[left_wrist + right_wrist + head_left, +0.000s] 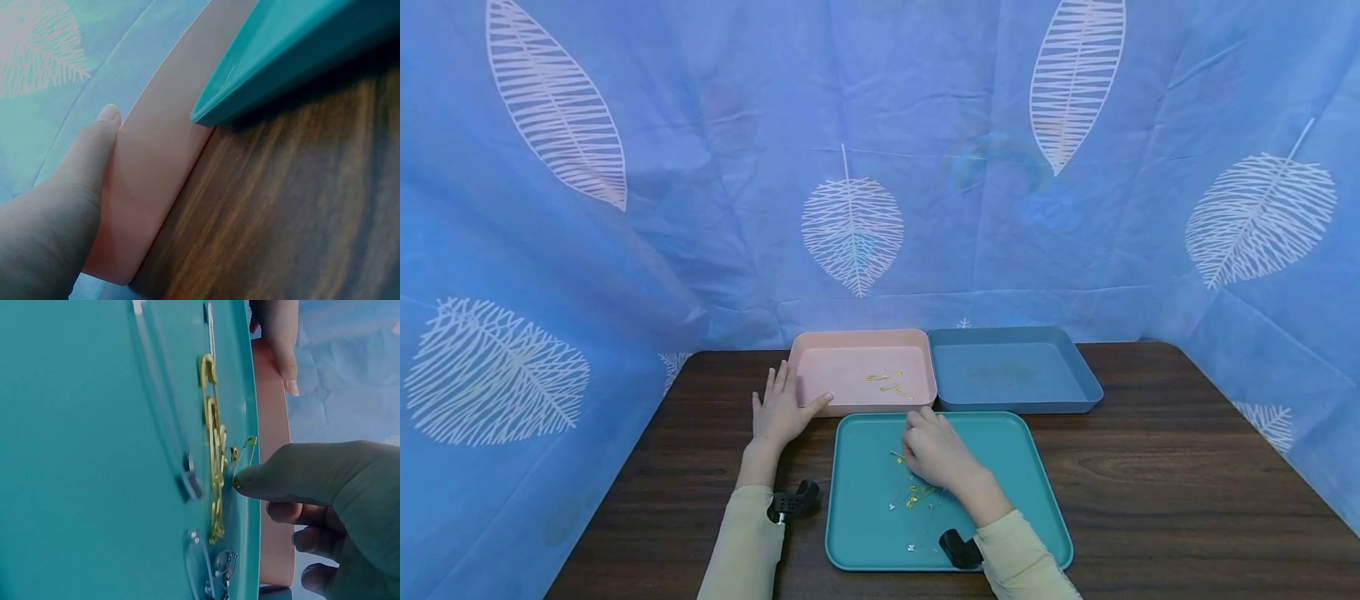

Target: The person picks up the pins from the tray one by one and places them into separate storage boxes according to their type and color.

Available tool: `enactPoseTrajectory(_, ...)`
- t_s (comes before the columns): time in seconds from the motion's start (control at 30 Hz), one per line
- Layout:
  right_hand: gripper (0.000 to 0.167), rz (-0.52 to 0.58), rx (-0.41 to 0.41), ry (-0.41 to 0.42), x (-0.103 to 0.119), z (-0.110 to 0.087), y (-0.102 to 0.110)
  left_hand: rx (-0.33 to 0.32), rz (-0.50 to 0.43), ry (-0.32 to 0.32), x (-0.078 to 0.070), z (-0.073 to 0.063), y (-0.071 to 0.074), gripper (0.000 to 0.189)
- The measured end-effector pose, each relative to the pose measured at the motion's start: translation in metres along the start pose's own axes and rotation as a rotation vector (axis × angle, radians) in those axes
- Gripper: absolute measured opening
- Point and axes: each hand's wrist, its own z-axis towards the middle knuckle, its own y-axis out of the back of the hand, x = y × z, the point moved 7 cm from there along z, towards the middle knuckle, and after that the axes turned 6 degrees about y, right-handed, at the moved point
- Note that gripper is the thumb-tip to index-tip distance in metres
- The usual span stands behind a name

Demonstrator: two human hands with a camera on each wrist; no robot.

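My right hand (940, 450) is over the teal tray (1000, 483), fingers curled in. Its thumb and a finger pinch a gold safety pin (251, 442), seen in the right wrist view. Beside that pin lie several gold safety pins (211, 412) in a cluster, with silver safety pins (191, 478) around them. With fingers spread and straight, my left hand (780, 414) rests on the left side of the pink tray (842, 346). Its thumb (94, 147) touches the rim. Several gold safety pins (877, 377) lie inside the pink tray.
A blue tray (1015, 375) stands right of the pink one, both behind the teal tray. All three rest on a dark wooden table (1180, 492). A blue curtain with white leaf prints (925, 250) hangs behind the table and along its sides.
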Motion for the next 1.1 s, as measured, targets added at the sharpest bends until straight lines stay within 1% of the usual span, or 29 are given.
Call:
enactPoseTrajectory(0.2, 0.024, -0.026, -0.059, 0.021, -0.001, 0.000, 0.006, 0.002, 0.004, 0.004, 0.001, 0.000, 0.001, 0.105)
enactPoseTrajectory(0.37, 0.023, -0.012, -0.065, 0.019, -0.001, 0.000, 0.008, -0.009, -0.002, 0.005, 0.001, -0.001, 0.001, 0.104)
enactPoseTrajectory(0.47, 0.024, -0.015, -0.080, 0.022, -0.002, 0.001, 0.010, -0.007, -0.005, 0.005, 0.001, -0.001, 0.001, 0.103)
enactPoseTrajectory(0.7, 0.019, -0.028, -0.125, 0.037, -0.004, 0.006, 0.018, -0.006, 0.003, -0.004, -0.001, 0.000, 0.001, 0.104)
enactPoseTrajectory(0.9, 0.020, -0.034, -0.115, 0.040, -0.006, 0.014, 0.020, -0.007, 0.005, -0.005, -0.001, -0.001, 0.000, 0.104)
enactPoseTrajectory(1.1, 0.022, -0.037, -0.108, 0.071, -0.007, 0.026, 0.022, 0.004, 0.011, -0.002, -0.001, -0.001, 0.000, 0.105)
